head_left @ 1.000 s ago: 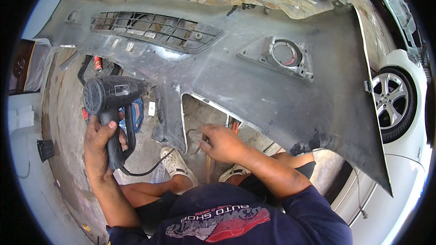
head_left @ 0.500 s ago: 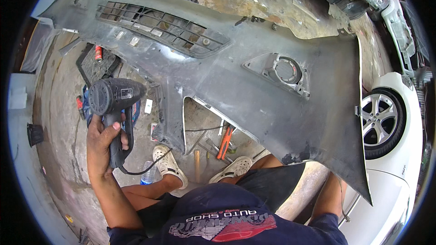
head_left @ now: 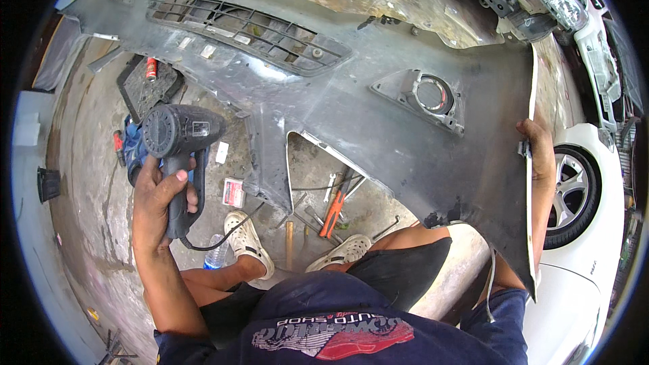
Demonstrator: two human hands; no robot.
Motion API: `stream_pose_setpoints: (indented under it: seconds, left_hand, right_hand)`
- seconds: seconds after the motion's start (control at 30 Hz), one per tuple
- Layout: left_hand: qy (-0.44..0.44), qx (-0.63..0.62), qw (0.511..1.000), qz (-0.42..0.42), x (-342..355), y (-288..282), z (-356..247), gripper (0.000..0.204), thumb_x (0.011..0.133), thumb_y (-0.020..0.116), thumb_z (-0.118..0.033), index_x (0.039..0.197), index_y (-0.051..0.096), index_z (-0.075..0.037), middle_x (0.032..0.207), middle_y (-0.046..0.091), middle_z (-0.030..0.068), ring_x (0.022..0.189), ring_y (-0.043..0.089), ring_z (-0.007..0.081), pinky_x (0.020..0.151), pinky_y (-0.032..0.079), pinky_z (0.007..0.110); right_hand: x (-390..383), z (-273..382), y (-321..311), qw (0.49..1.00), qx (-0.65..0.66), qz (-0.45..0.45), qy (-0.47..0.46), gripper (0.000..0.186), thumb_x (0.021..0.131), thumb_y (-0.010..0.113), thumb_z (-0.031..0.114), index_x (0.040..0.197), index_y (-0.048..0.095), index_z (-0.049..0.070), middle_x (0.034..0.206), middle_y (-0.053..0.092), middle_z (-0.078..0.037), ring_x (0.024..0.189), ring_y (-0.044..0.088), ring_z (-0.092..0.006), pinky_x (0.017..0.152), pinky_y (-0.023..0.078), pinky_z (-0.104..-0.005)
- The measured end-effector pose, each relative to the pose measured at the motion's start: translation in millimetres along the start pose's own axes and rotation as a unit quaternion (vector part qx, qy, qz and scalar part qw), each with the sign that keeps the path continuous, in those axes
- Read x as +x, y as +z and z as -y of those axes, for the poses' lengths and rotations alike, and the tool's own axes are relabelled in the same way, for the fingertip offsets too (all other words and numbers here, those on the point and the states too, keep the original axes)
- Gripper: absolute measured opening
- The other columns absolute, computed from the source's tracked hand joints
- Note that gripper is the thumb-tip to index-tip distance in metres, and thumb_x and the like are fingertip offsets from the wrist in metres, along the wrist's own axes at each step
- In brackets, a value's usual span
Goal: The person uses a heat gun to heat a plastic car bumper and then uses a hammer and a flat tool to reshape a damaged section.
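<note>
A large grey car bumper cover (head_left: 351, 122) spans the view, its inner side facing up, with a slatted grille (head_left: 243, 27) at the left and a round lamp mount (head_left: 433, 96) at the right. My left hand (head_left: 162, 196) is wrapped round the handle of a black heat gun (head_left: 182, 130). The gun's nozzle points right, apart from the bumper's near edge. At the bumper's right edge, my right hand (head_left: 537, 145) grips the rim, fingers curled over it. The right forearm passes partly behind that edge.
An orange-handled tool (head_left: 331, 215), a wooden stick (head_left: 289, 243) and a red-and-white box (head_left: 234, 192) lie on the floor by my feet. A water bottle (head_left: 216, 253) stands near my left shoe. At right is a white car (head_left: 574, 284); a black tray (head_left: 145, 88) lies left.
My right hand has come up into view and taken hold of the bumper's right rim. The heat gun has moved slightly right and up in the view. The bumper has shifted a little.
</note>
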State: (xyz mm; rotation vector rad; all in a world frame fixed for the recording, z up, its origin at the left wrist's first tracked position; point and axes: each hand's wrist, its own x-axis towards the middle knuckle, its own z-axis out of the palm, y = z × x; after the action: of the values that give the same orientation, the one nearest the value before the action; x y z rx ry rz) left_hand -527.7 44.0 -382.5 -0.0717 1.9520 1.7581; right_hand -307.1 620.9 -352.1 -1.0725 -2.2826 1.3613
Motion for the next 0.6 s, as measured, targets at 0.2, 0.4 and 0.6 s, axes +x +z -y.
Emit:
stream_pose_setpoints:
  seconds: [0.2,0.4,0.6]
  left_hand:
    - [0.001,-0.029,0.999,0.023,7.7,11.5,-3.9,0.059,0.089,0.075,-0.012,0.141,0.051,0.002,0.114,0.066,0.0125,0.066,0.065,0.0149,0.057,0.055,0.028]
    - [-0.027,-0.002,0.999,0.034,23.7,26.6,12.4,0.053,0.089,0.078,-0.015,0.133,0.055,0.004,0.112,0.069,0.0116,0.073,0.067,0.0135,0.064,0.057,0.027]
    - [-0.049,-0.008,0.996,0.073,32.8,26.9,25.5,0.041,0.094,0.074,-0.012,0.128,0.058,0.004,0.114,0.068,0.0116,0.077,0.072,0.0153,0.066,0.059,0.027]
  right_hand:
    - [-6.1,-8.7,-9.7,0.997,-0.063,-0.031,0.036,0.063,0.087,0.059,0.027,0.144,0.061,0.001,0.113,0.064,-0.006,0.103,0.056,-0.0172,0.098,0.042,-0.0307]
    - [-84.0,38.5,72.9,0.974,0.127,-0.181,-0.039,0.059,0.089,0.073,0.039,0.138,0.063,0.009,0.114,0.07,-0.015,0.1,0.067,-0.0229,0.086,0.055,-0.0323]
    - [-67.0,-35.3,50.3,0.945,0.188,-0.182,-0.199,0.052,0.099,0.068,0.046,0.128,0.069,0.004,0.105,0.072,-0.016,0.106,0.07,-0.0179,0.091,0.06,-0.0266]
